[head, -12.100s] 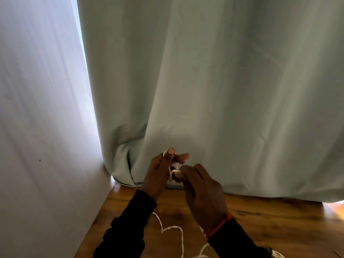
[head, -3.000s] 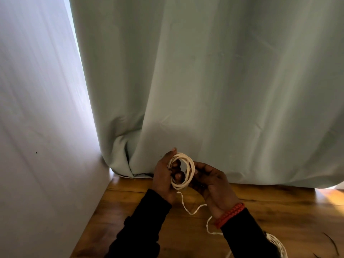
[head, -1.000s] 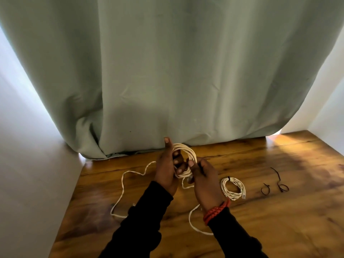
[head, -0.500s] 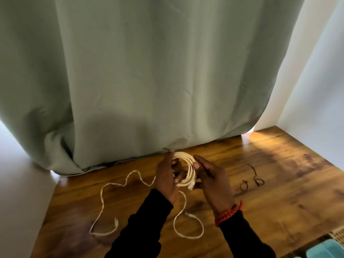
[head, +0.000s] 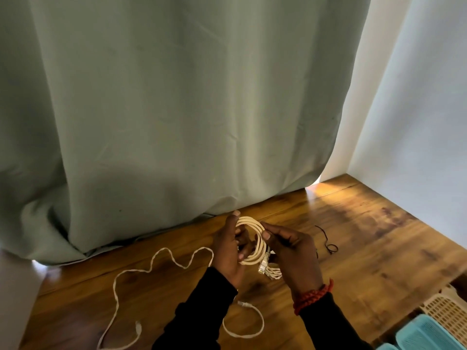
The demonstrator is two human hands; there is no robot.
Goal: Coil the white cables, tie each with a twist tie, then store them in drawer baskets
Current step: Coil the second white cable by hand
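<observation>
A coiled white cable [head: 255,238] is held upright above the wooden table [head: 366,238]. My left hand [head: 228,248] grips the coil's left side with fingers through the loop. My right hand [head: 293,251] pinches the coil's right side, near its plug end [head: 262,267]. Behind my right hand, a small part of a second coiled white cable [head: 274,272] shows on the table. A loose white cable [head: 151,266] snakes across the table at the left and under my arms. A dark twist tie [head: 328,242] lies on the table to the right of my hands.
A grey-green curtain [head: 177,109] hangs down to the table's back edge. White walls [head: 417,122] close off the right side. A cream basket [head: 447,309] and a blue basket [head: 427,334] sit at the bottom right, below the table's edge.
The view has swung right, so the baskets and right wall now show. The last of the cable's tail has been taken up and its plug end now sits at the coil, under my right hand.
</observation>
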